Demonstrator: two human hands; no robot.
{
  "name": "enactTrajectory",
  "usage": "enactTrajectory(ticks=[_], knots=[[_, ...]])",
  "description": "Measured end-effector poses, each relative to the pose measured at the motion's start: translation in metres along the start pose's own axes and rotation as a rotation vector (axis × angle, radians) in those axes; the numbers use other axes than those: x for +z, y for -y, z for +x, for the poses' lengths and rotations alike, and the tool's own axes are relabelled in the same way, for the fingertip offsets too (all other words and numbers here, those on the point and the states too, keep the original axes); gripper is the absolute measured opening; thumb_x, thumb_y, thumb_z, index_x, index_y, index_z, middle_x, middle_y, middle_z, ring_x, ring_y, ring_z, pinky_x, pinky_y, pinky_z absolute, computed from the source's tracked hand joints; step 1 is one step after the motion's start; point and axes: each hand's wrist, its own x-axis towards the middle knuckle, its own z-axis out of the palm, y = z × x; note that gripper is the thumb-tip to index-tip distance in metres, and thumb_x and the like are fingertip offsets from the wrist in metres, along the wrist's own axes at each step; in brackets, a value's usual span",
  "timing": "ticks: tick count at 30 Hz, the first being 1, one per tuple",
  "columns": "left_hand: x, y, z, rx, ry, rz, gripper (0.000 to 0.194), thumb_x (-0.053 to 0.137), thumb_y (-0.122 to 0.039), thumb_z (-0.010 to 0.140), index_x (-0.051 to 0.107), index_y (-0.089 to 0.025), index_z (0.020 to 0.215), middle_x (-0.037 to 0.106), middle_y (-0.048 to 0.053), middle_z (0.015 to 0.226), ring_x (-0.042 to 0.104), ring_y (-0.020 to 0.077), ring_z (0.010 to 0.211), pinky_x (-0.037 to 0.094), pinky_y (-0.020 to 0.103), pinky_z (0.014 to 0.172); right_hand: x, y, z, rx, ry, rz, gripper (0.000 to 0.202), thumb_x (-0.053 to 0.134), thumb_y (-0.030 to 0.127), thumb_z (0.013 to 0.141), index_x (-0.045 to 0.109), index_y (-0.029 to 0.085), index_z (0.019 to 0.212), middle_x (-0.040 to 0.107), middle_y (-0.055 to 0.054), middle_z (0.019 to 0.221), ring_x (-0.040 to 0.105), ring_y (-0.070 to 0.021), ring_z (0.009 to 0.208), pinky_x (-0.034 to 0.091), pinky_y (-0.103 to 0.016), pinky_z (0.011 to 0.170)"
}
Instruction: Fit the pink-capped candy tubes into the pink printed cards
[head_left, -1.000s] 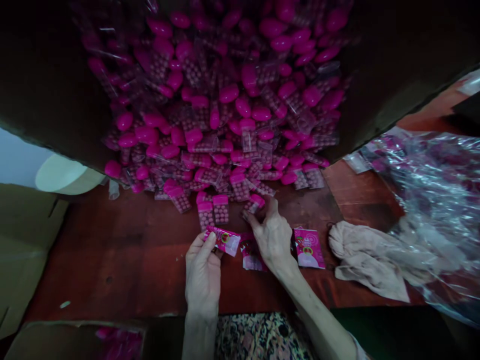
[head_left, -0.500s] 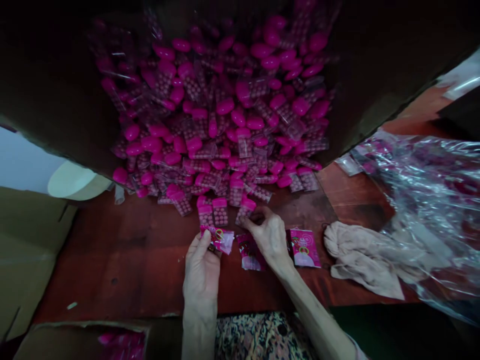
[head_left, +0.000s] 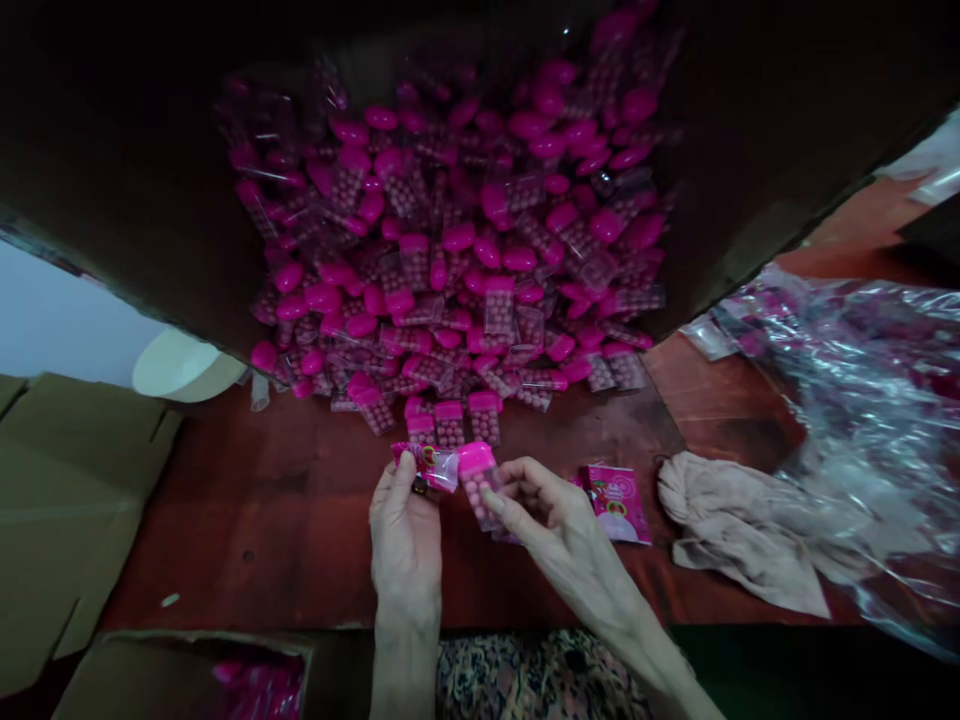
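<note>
A small pink and clear packet [head_left: 439, 468] is pinched between the thumb and fingers of my left hand [head_left: 407, 530]. My right hand [head_left: 551, 520] grips a clear container with a pink cap and pink balls inside [head_left: 478, 485], cap end up and slightly tilted, right beside the packet's clear end. Beyond both hands lies a large heap of similar pink-capped containers [head_left: 465, 270], with a few at its near edge just past my fingers. Another pink packet [head_left: 619, 503] lies flat to the right of my right hand, and more packet material is partly hidden under that hand.
A dark box wall [head_left: 750, 150] surrounds the heap on the red table [head_left: 300, 530]. At right are a crumpled cloth [head_left: 742, 530] and clear plastic [head_left: 862, 420]. A pale bowl [head_left: 187, 368] and cardboard [head_left: 67, 500] are at left; an open box [head_left: 172, 680] sits below.
My right hand has drawn a pink-capped container from the heap's near edge back beside the packet. My left hand still holds its packet. The view has shifted slightly.
</note>
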Motion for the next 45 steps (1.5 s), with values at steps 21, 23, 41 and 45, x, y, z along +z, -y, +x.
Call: enactTrajectory(ticks=[21, 23, 41, 45], knots=[[0.014, -0.004, 0.0, 0.066, 0.044, 0.048, 0.011, 0.074, -0.021, 0.062, 0.066, -0.018, 0.068, 0.068, -0.004, 0.067, 0.06, 0.0084, 0.06, 0.045, 0.021, 0.063, -0.002, 0.013, -0.004, -0.042, 0.026, -0.094, 0.017, 0.058, 0.033, 0.082, 0.063, 0.017, 0.084, 0.068, -0.002, 0.071, 0.064, -0.0145, 0.064, 0.051, -0.023, 0.058], [0.014, -0.005, -0.001, 0.075, 0.047, 0.073, 0.013, 0.076, -0.021, 0.06, 0.066, -0.018, 0.067, 0.068, -0.004, 0.063, 0.058, 0.0075, 0.054, 0.044, 0.019, 0.057, -0.005, 0.014, -0.006, -0.024, 0.09, -0.043, 0.016, 0.058, 0.032, 0.082, 0.064, 0.017, 0.085, 0.068, -0.002, 0.07, 0.064, -0.0144, 0.065, 0.051, -0.024, 0.06], [0.018, -0.009, -0.006, 0.099, 0.108, 0.102, 0.018, 0.079, -0.019, 0.056, 0.063, -0.015, 0.064, 0.067, -0.002, 0.061, 0.059, 0.0083, 0.054, 0.047, 0.019, 0.057, -0.006, 0.013, -0.007, -0.048, -0.021, -0.104, 0.017, 0.06, 0.034, 0.081, 0.065, 0.018, 0.087, 0.065, 0.0, 0.069, 0.061, -0.012, 0.061, 0.046, -0.021, 0.055], [0.018, -0.009, -0.006, 0.08, 0.126, 0.123, 0.018, 0.078, -0.021, 0.057, 0.065, -0.015, 0.068, 0.067, -0.002, 0.062, 0.058, 0.0075, 0.053, 0.046, 0.018, 0.056, -0.007, 0.013, -0.006, -0.002, 0.062, -0.007, 0.019, 0.062, 0.035, 0.078, 0.064, 0.017, 0.084, 0.065, 0.0, 0.066, 0.061, -0.0126, 0.06, 0.048, -0.022, 0.055]])
